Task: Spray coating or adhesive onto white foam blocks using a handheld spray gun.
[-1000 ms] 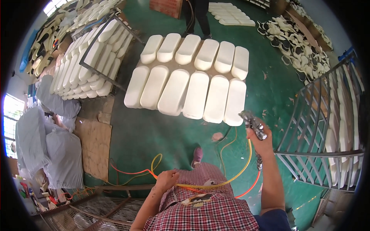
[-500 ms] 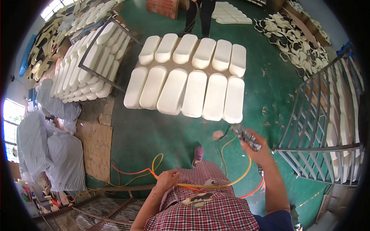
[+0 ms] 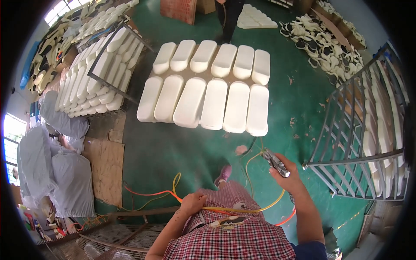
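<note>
My right hand [image 3: 291, 177] is wrapped round a metal spray gun [image 3: 274, 164]. Its nozzle end points toward the near right corner of a board [image 3: 182, 74] bearing two rows of white, rounded foam pads [image 3: 214, 104], and stays apart from them. By my waist, my left hand [image 3: 193, 203] is closed round a yellow hose [image 3: 242, 211] and an orange hose [image 3: 149, 190]. Both hoses run across the front of my checked apron [image 3: 234, 236] toward my right side.
At the left, white pads fill a metal rack [image 3: 113, 84], with grey sacks [image 3: 71, 182] nearer me. Another rack [image 3: 346, 165] of pads stands at the right. Beyond it lies a pile of white and black pieces [image 3: 323, 47]. Another person [image 3: 229, 21] stands behind the board.
My right hand has drawn the spray gun slightly back from the near pads. The person behind the board has shifted position. My left hand keeps its hold on the hoses.
</note>
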A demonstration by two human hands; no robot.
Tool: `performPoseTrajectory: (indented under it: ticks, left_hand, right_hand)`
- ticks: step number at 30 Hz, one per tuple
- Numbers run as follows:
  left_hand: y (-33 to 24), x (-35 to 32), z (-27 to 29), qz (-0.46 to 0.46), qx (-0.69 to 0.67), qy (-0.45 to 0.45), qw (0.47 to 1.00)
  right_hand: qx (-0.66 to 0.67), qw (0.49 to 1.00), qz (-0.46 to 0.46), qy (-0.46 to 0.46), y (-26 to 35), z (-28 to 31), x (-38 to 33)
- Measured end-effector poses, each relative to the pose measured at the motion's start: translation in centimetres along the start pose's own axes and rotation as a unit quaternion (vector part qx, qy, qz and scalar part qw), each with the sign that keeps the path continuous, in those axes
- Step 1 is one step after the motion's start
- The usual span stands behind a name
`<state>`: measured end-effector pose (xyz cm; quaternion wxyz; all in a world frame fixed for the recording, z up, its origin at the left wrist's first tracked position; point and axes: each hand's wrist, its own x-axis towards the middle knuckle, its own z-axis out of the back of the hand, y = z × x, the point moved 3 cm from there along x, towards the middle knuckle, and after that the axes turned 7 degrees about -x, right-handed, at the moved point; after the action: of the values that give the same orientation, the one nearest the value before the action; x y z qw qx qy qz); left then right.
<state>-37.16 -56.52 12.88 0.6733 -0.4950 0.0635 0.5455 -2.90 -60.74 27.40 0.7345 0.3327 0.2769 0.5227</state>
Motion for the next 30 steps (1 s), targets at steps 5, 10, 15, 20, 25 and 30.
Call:
performPoseTrajectory:
  ticks: [5,10,15,20,25,30]
  left_hand:
    - [-2.0,0.7,-0.9,0.000,-0.001,0.015,1.000]
    - [-5.4,2.1,-2.8,0.005,-0.011,-0.012,1.000]
    - [-9.8,3.1,-4.7,0.022,-0.050,-0.077,0.995]
    - [-14.5,4.6,-6.7,-0.005,-0.106,-0.020,0.994]
    - [-16.6,5.5,-8.6,0.030,-0.080,-0.085,0.993]
    - [-17.2,6.0,-10.6,0.010,-0.041,-0.100,0.994]
  right_hand:
    - [-0.023,0.998,0.039,0.045,-0.4,1.5,-0.3]
    - [0.011,0.996,0.025,0.082,-2.4,3.1,2.6]
    - [-0.004,0.990,0.085,0.116,-6.1,6.9,3.9]
    - [0.046,0.999,-0.010,0.017,-11.6,12.2,7.6]
    - [0.013,1.000,-0.014,0.006,-14.1,15.3,8.0]
    - [0.070,0.997,-0.008,0.032,-15.1,14.9,8.8]
